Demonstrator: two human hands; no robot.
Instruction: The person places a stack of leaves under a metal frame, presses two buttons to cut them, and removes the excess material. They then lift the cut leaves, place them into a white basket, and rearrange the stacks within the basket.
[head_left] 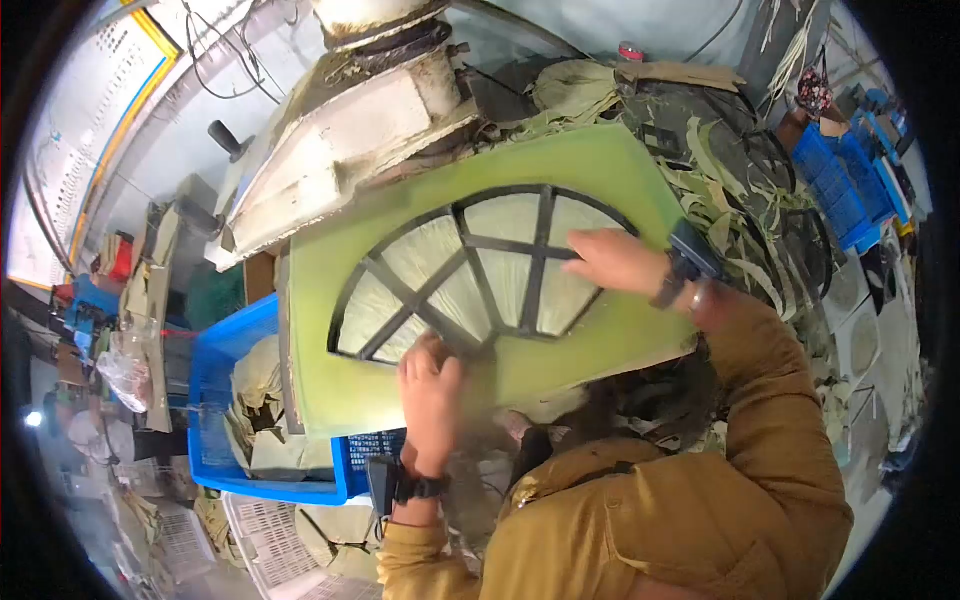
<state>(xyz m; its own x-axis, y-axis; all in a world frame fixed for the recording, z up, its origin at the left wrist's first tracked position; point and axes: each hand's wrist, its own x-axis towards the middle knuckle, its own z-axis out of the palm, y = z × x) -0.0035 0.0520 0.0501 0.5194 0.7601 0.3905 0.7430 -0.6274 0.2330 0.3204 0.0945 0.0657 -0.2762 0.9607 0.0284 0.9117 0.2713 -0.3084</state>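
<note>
A black fan-shaped frame (537,246) with several compartments lies on a pale green board (350,400). Light greenish sheet material (500,280) shows inside the compartments. My left hand (430,390) is at the frame's lower left edge, fingers curled in; what they grip, if anything, is hidden. At the frame's right side, my right hand (615,260) reaches over the rim, its fingers extended and close together over the sheet material; whether they pinch the frame cannot be made out. Both wrists wear dark bands.
A whitish machine head (350,150) stands behind the board. To the left is a blue crate (210,400) holding sheet pieces, with a white basket (270,545) below it. Leafy scraps (730,200) heap at the right, near another blue crate (840,180).
</note>
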